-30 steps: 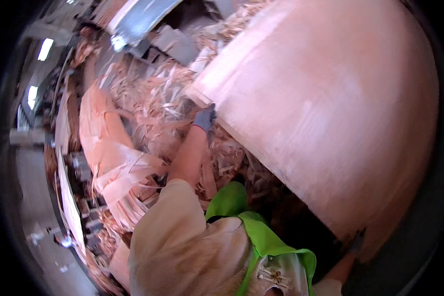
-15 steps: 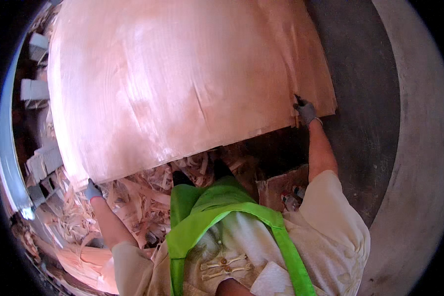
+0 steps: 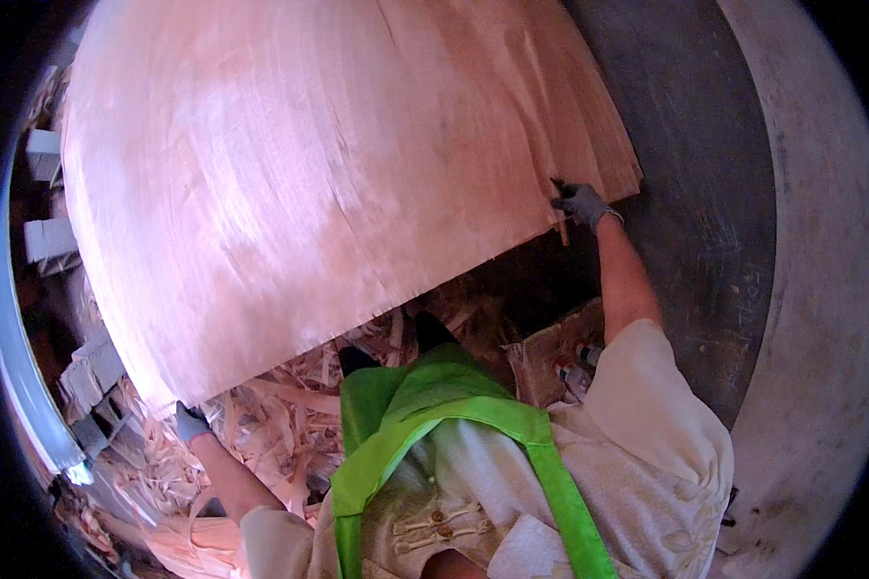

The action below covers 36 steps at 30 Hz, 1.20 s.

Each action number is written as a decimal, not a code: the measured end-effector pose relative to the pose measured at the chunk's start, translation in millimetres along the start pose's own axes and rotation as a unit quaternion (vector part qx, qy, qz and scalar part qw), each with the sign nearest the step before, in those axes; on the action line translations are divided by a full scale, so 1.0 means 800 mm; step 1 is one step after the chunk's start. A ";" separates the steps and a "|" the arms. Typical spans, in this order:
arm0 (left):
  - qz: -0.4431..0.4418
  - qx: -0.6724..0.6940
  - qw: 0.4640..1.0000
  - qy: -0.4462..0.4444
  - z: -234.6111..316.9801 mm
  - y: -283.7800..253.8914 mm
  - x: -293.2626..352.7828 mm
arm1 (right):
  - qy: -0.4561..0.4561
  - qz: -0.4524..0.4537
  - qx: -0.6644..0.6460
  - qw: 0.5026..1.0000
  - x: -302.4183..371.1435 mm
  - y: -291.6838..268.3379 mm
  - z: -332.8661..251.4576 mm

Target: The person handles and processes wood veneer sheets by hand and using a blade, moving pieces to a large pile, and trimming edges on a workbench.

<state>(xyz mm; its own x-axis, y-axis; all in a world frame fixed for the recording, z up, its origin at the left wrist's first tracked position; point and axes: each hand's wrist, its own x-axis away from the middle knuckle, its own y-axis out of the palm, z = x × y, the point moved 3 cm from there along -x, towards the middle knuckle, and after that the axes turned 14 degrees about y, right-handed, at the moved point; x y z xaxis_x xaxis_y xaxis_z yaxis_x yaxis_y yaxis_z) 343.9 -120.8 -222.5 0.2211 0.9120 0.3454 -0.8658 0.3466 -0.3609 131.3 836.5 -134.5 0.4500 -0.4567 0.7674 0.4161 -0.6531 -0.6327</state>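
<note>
A broad, pale pinkish wood veneer sheet [image 3: 261,193] spreads in front of me, creased toward its right side. My left hand [image 3: 191,422], in a grey glove, is closed on the sheet's near left corner. My right hand [image 3: 583,205], gloved in dark grey, pinches the sheet close to its near right corner. Wrinkles run up the veneer from those fingers. The fingertips under the sheet are hidden. Just below the right hand, a thin wood strip [image 3: 565,232] hangs at the near edge.
Curled veneer scraps [image 3: 290,405] litter the floor below the sheet. Pale blocks [image 3: 50,239] stand along the left. A dark flat surface [image 3: 695,174] lies at the right, beside a grey floor [image 3: 830,241]. Near my right elbow are plastic bottles [image 3: 574,376].
My left hand and the sheet's left corner have come nearer to me. The right hand and right corner have shifted slightly left and away. The view has turned a little.
</note>
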 end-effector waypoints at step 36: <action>-0.475 -0.669 0.412 0.396 0.113 0.235 0.483 | 0.074 0.169 -0.278 0.943 0.157 0.033 0.204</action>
<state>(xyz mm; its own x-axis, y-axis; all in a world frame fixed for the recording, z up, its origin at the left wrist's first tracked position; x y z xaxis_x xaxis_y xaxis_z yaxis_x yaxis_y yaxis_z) 226.0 277.0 -78.6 0.7107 -0.1730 0.6819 0.6862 -0.0432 -0.7261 327.9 860.7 -71.6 0.3501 -0.7481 0.5638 -0.2285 -0.6519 -0.7231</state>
